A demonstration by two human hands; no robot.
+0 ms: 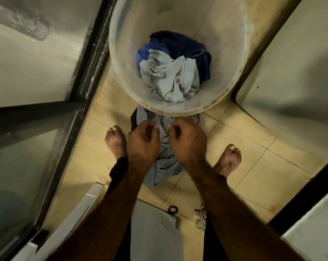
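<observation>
Head view, only view on file.

Hands: left hand (143, 140) and right hand (187, 140) side by side, level, close but not touching. Fingers of both curled down into the top edge of a grey garment (165, 162); both appear to be gripping it. Fingertips sit behind the knuckles, so the exact pinch can't be confirmed.

Task item: garment hangs bunched from the hands, over the floor (253, 157), between left foot (115, 142) and right foot (229, 159). Long axis approx. vertical, in frame running from the tub's near rim back toward the person. Whether the lower end touches the tiles: can't tell.

Key relation: round pale tub (125, 53) lies straight ahead of the hands, its near rim just beyond the knuckles. Neither hand clearly nearer; rim centred between them. Judgement: any move to or from the tub goes forward and over that rim, both hands together.

Tub contents: crumpled grey cloth (170, 80) on top of a dark blue cloth (178, 42).

Hidden or unclear: garment's upper part is covered by the rim and hands. Tub's far side cut off at frame top. Type of garment not readable. Small black ring (172, 210) and tangled cord (200, 217) lie on the floor near the person, partly behind the right forearm. Image soft and dim.
</observation>
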